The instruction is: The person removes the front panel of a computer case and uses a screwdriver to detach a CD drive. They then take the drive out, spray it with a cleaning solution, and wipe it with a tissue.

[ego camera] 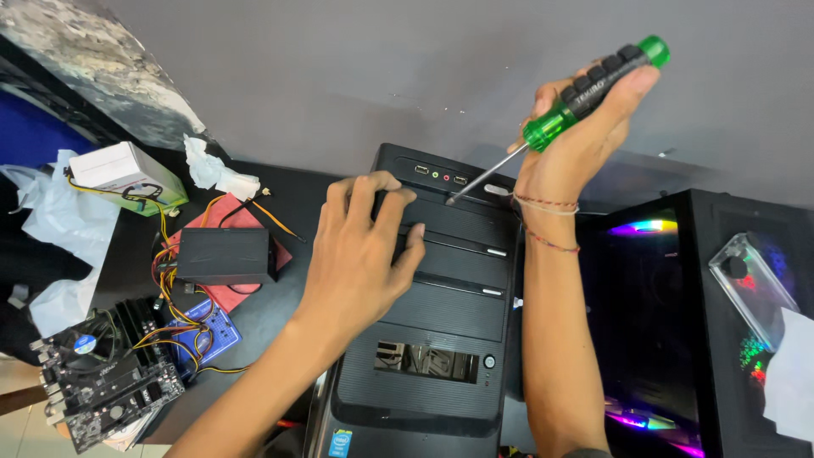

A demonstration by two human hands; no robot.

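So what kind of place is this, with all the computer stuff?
Probably a computer repair bench. A black computer case lies under the left hand, the right hand holds a green screwdriver, and a loose circuit board and a power supply box with tangled wires sit nearby.

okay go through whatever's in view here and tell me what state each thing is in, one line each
left hand: flat on the black computer case, fingers spread
right hand: raised, gripping the green-handled screwdriver
screwdriver: tip angled down towards the case
second case: lit, coloured lights glowing
motherboard: bare, lying loose on the table
power supply: out of any case, wires trailing
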